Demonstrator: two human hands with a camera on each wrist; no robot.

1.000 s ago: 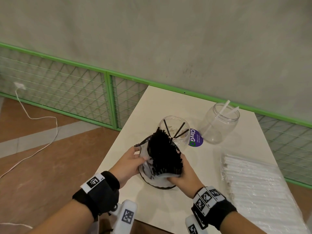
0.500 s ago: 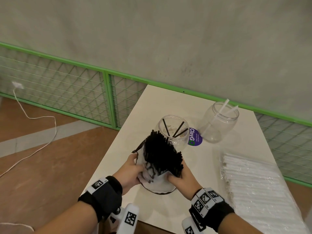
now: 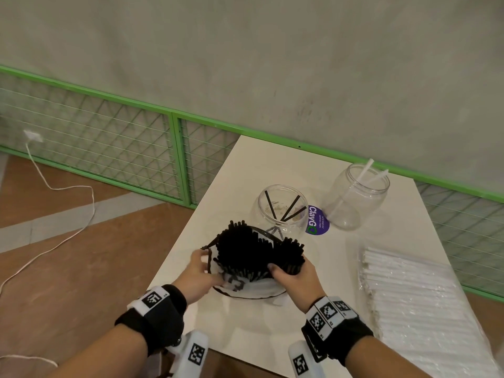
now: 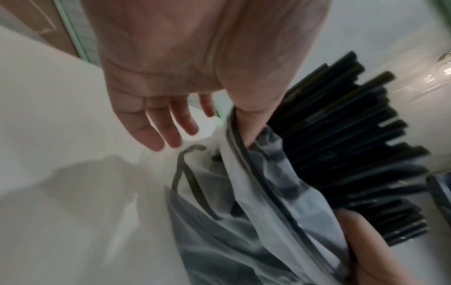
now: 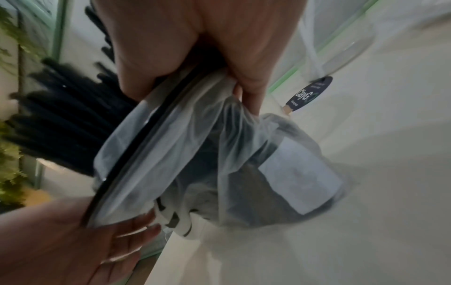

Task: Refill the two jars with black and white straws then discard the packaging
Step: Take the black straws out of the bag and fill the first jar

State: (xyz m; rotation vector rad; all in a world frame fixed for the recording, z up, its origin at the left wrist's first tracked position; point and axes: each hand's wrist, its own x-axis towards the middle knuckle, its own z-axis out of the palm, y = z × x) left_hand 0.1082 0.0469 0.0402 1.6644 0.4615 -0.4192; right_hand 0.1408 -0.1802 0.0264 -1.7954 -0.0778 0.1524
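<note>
A thick bundle of black straws [image 3: 259, 251] sticks up out of a translucent plastic bag [image 3: 246, 289] near the table's front edge. My right hand [image 3: 291, 272] grips the bundle and the bag's rim from the right, thumb on the straws. My left hand [image 3: 201, 268] is at the bag's left side; in the left wrist view its fingers [image 4: 158, 135] are straight and spread, with only the thumb against the bag [image 4: 244, 192] rim. Just behind stands a clear jar [image 3: 282, 211] with three black straws. A second clear jar [image 3: 357, 199] holds two white straws.
A sealed pack of white straws [image 3: 417, 298] lies along the right side of the white table [image 3: 261, 165]. A purple round sticker [image 3: 317, 221] sits between the jars. A green mesh fence [image 3: 109, 151] and the wall run behind; a white cable [image 3: 54, 186] trails over the floor at left.
The bag has slid lower on the bundle, so more of the black straws stand bare and fan out. My left hand's fingers have loosened from the bag.
</note>
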